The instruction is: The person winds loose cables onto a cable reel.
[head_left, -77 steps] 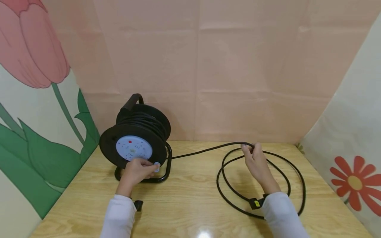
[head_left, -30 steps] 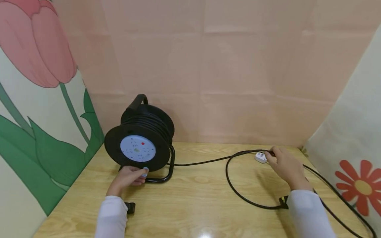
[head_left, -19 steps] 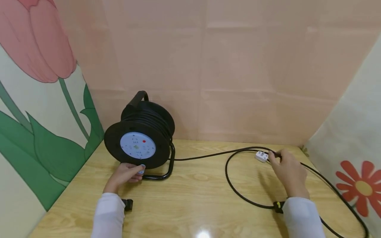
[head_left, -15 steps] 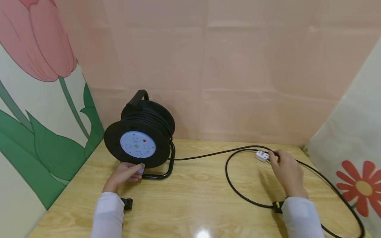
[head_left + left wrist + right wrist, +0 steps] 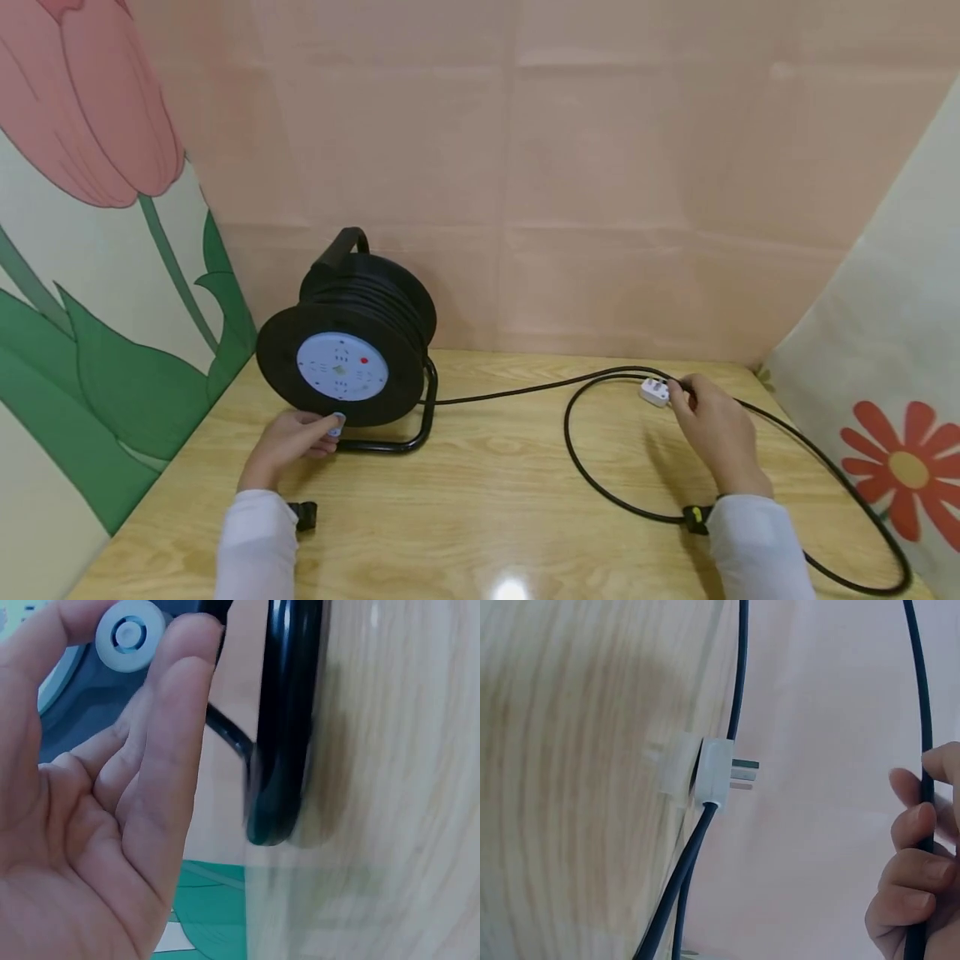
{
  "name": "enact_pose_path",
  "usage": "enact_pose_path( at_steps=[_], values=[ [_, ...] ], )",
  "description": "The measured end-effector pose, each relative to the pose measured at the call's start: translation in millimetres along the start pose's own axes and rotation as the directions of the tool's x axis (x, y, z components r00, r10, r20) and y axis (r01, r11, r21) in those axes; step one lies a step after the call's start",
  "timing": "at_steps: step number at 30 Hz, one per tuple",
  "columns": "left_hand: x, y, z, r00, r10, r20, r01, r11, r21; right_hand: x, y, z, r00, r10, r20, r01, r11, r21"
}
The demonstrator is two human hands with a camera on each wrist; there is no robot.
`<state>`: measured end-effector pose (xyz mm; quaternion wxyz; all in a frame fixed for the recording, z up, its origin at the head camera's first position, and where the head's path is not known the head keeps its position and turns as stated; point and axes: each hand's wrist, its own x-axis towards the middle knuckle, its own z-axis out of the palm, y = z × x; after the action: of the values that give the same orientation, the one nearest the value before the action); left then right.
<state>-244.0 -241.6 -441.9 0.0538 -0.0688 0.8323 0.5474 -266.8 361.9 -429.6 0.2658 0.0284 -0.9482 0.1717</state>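
A black cable reel (image 5: 281, 358) with a light blue socket disc (image 5: 342, 367) and dark cable wound on its drum stands on a black tube frame (image 5: 390, 447). My left hand (image 5: 287, 442) is at its lower front edge, pinching the small round knob (image 5: 129, 634) between thumb and fingers. From the drum a black cable (image 5: 517, 390) runs right across the table. My right hand (image 5: 716, 433) grips that cable, with fingers curled round it in the right wrist view. Just left of this hand lies a white plug (image 5: 715, 772), its metal pins showing.
Loose cable loops (image 5: 570, 442) spread over the wooden table (image 5: 480, 500) around my right forearm, reaching the right side. A pink sheet (image 5: 495, 167) hangs behind. Flower-printed panels (image 5: 112, 350) stand on both sides. The reel's carrying handle (image 5: 341, 247) rises at the top.
My left hand has carried the knob leftward along the reel's lower edge, and the disc's red dot has turned rightward. My right hand has shifted right; the loops opened out and the plug came into view.
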Motion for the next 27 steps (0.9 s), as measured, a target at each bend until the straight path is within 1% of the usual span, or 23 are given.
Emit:
enact_pose_path(
  at_steps=[3,6,11,16,20,23,27],
  values=[
    [-1.6,0.1,-4.8,1.000,0.002,-0.006,-0.002,0.999,0.038,-0.4,-3.6,-1.7,1.000,0.001,0.006,-0.001,1.000,-0.014],
    [-3.3,0.0,-9.0,1.000,0.000,-0.015,0.001,0.999,0.051,-1.3,-5.6,-2.6,0.999,0.006,0.040,-0.004,1.000,-0.028],
    [-5.0,-1.7,-13.6,1.000,-0.012,-0.027,0.012,1.000,0.021,-3.4,-9.4,-2.8,0.995,0.005,0.099,0.000,0.999,-0.043],
    [-5.8,-2.6,-16.2,0.999,-0.016,-0.040,0.015,1.000,-0.017,-3.3,-12.7,-2.6,0.995,-0.007,0.097,0.010,0.999,-0.033],
    [-4.5,-3.3,-19.3,0.998,-0.004,-0.066,0.002,0.999,-0.040,-0.4,-14.1,-2.9,0.994,-0.040,0.099,0.043,0.999,-0.028],
    [-6.0,-4.0,-22.2,0.996,0.003,-0.090,-0.006,0.999,-0.043,0.6,-16.1,-2.7,0.995,-0.061,0.085,0.063,0.998,-0.027],
    [-9.2,-5.1,-25.4,0.994,0.000,-0.112,-0.006,0.998,-0.058,0.2,-20.1,-2.4,0.995,-0.064,0.082,0.066,0.997,-0.025]
  ],
)
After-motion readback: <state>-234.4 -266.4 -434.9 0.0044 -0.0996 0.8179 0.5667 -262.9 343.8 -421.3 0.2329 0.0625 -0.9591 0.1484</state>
